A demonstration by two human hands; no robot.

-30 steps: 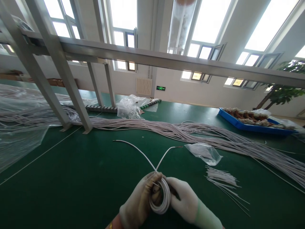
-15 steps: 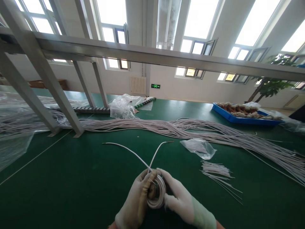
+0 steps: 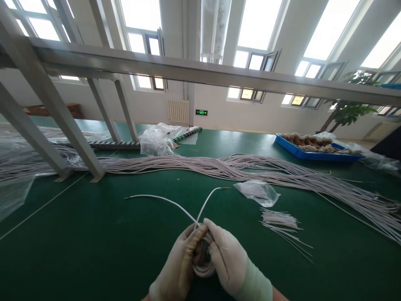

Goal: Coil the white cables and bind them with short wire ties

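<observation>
A small coil of white cable (image 3: 204,271) is held low over the green table, close to me. My left hand (image 3: 177,265), in a whitish glove, grips the coil's left side, thumb at its top. Gloved as well, my right hand (image 3: 231,257) closes round the coil's right side, its fingertips at the upper part. The hands nearly touch at the top of the loops. Two free cable ends cross above the coil; the left end (image 3: 156,196) bends left and the right end (image 3: 209,198) bends right, both with bare tips. Whatever lies under the fingers is hidden.
A long bundle of white cables (image 3: 194,163) runs across the green table (image 3: 78,234). A clear bag (image 3: 257,193) and a pile of thin white strips (image 3: 278,219) lie to the right. A blue tray (image 3: 313,154) stands behind. Metal frame legs (image 3: 83,148) rise at left.
My right hand has moved inward and up over the coil, its fingers now covering more of the right side. The left cable end has swung lower and further left. The view has shifted slightly.
</observation>
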